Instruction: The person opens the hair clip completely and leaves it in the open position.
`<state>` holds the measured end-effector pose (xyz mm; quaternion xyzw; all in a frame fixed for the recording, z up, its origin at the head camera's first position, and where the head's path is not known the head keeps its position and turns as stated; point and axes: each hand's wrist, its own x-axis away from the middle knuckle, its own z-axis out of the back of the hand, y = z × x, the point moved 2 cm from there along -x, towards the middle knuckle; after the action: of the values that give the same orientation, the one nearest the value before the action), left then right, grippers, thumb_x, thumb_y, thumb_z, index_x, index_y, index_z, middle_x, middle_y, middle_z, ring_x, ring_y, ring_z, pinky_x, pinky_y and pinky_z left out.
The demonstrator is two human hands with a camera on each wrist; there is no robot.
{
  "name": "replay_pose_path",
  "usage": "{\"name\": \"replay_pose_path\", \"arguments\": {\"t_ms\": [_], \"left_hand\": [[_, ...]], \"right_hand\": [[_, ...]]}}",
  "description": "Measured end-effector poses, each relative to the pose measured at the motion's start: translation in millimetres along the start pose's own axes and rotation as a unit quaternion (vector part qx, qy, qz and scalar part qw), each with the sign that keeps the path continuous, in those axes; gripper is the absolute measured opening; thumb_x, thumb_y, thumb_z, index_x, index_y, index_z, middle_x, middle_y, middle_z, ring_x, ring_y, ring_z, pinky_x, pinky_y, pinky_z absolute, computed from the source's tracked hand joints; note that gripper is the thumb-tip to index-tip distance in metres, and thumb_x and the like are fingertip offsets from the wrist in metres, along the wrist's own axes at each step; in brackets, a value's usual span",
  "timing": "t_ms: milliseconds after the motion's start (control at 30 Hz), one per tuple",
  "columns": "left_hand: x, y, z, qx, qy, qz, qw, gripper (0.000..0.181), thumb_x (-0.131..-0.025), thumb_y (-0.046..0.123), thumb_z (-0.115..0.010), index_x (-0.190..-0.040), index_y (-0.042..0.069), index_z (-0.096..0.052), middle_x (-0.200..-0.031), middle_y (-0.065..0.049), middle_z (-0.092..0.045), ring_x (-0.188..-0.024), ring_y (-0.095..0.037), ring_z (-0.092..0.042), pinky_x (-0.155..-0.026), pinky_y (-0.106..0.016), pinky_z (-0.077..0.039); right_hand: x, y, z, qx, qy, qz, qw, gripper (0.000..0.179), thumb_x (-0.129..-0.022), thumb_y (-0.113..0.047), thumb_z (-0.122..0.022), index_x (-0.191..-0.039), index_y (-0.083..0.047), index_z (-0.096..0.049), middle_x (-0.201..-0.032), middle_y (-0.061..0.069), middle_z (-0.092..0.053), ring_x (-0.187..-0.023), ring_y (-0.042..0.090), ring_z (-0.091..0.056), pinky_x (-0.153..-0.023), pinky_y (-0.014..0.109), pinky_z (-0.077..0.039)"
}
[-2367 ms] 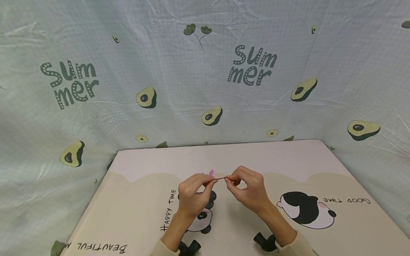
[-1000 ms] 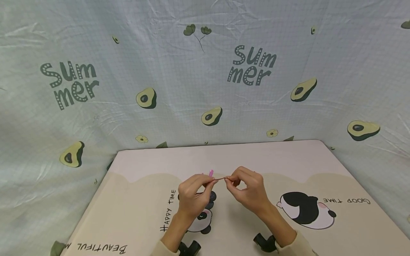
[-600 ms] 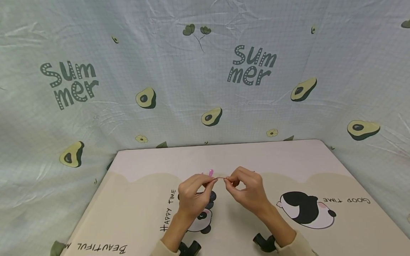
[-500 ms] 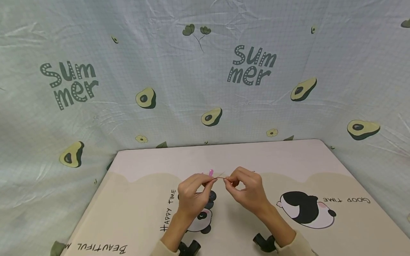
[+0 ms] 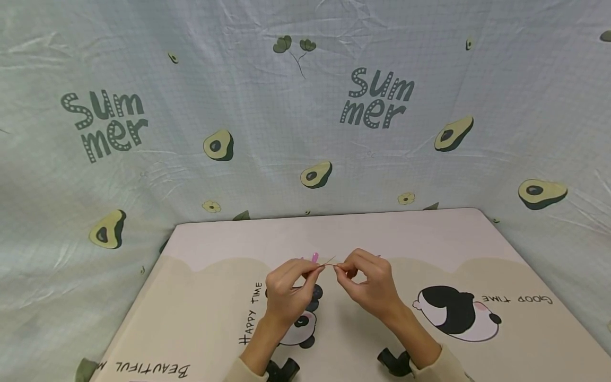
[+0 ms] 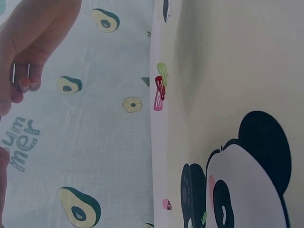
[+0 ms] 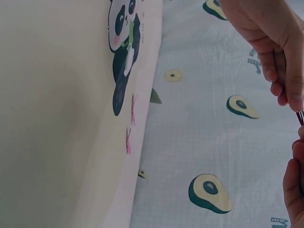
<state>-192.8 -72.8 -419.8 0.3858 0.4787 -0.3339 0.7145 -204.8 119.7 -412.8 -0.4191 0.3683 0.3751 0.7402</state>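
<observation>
Above the table, both hands hold a thin dark red hair clip [image 5: 329, 265], seen edge-on. The left hand [image 5: 285, 289] pinches one end between thumb and index finger. At the other end, the right hand [image 5: 374, 278] pinches with thumb and fingertip. The clip bows slightly upward, and a thin prong [image 5: 331, 260] stands away from it at the left fingers. In the right wrist view only a short dark piece of the clip [image 7: 299, 117] shows between the fingertips. Two thin pale lines cross the fingers of the right hand [image 6: 33, 42] in the left wrist view.
Green [image 6: 162, 70], red [image 6: 160, 86] and pink hair clips [image 6: 157, 101] lie together near the far table edge. A small pink item [image 6: 166, 204] lies apart. Black wrist mounts [image 5: 395, 362] sit below the forearms. A printed curtain [image 5: 267, 106] hangs behind the table [image 5: 391, 228].
The clip first looked like one nearly straight strip. It then bowed upward, and a thin prong has sprung away from it. Both hands have stayed almost in place.
</observation>
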Motion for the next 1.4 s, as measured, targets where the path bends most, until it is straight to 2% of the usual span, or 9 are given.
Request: {"name": "replay_pose_path", "arguments": {"t_ms": [233, 467, 733, 967, 1167, 1400], "left_hand": [[0.7, 0.1, -0.8, -0.002, -0.002, 0.006, 1.0, 0.017, -0.076, -0.005, -0.084, -0.087, 0.006, -0.077, -0.073, -0.004, -0.072, -0.061, -0.011, -0.064, -0.062, -0.017, -0.057], [1.5, 0.2, -2.6, -0.002, -0.019, 0.019, 0.9996, 0.016, -0.077, -0.004, -0.084, -0.088, 0.005, -0.076, -0.075, -0.004, -0.073, -0.062, -0.011, -0.066, -0.064, -0.017, -0.058], [0.7, 0.1, -5.6, -0.006, -0.026, 0.023, 0.9994, 0.004, -0.088, 0.005, -0.079, -0.089, 0.004, -0.076, -0.077, -0.005, -0.074, -0.064, -0.012, -0.068, -0.065, -0.018, -0.059], [2.4, -2.1, -6.5, -0.02, -0.041, 0.038, 0.9982, 0.015, -0.08, -0.004, -0.079, -0.09, 0.006, -0.075, -0.078, -0.005, -0.075, -0.064, -0.011, -0.068, -0.063, -0.018, -0.059], [5.4, -7.8, -5.3, -0.044, -0.055, 0.066, 0.9953, 0.014, -0.08, -0.004, -0.079, -0.087, 0.008, -0.076, -0.078, -0.002, -0.075, -0.064, -0.011, -0.067, -0.062, -0.019, -0.058], [5.3, -8.7, -6.0, -0.029, -0.065, 0.071, 0.995, 0.01, -0.083, 0.0, -0.081, -0.088, 0.008, -0.077, -0.077, -0.001, -0.074, -0.064, -0.01, -0.066, -0.063, -0.017, -0.057]], "right_hand": [[-0.2, 0, 0, -0.003, 0.001, 0.0, 1.0, 0.022, -0.073, 0.007, -0.082, -0.079, -0.011, -0.07, -0.072, -0.001, -0.066, -0.06, 0.009, -0.059, -0.059, 0.015, -0.053], [0.5, 3, 0, -0.005, -0.005, -0.005, 1.0, 0.023, -0.073, 0.008, -0.082, -0.079, -0.01, -0.07, -0.072, -0.001, -0.067, -0.061, 0.009, -0.061, -0.06, 0.015, -0.054], [-0.9, 9, 2, -0.019, -0.013, -0.009, 0.9997, 0.025, -0.074, 0.01, -0.082, -0.081, -0.011, -0.07, -0.073, 0.0, -0.069, -0.061, 0.009, -0.062, -0.06, 0.015, -0.054], [0.9, 13, 0, -0.025, -0.029, -0.033, 0.9987, 0.024, -0.075, 0.01, -0.082, -0.083, -0.011, -0.072, -0.075, -0.001, -0.07, -0.062, 0.008, -0.062, -0.06, 0.015, -0.054], [4.6, 16, -4, -0.017, -0.052, -0.05, 0.9973, 0.021, -0.078, 0.007, -0.081, -0.085, -0.012, -0.075, -0.076, -0.004, -0.071, -0.064, 0.004, -0.061, -0.061, 0.015, -0.055], [1.9, 16, 1, -0.011, -0.032, -0.04, 0.9986, 0.021, -0.077, 0.007, -0.081, -0.086, -0.012, -0.077, -0.076, -0.003, -0.072, -0.063, 0.006, -0.062, -0.061, 0.016, -0.055]]}}
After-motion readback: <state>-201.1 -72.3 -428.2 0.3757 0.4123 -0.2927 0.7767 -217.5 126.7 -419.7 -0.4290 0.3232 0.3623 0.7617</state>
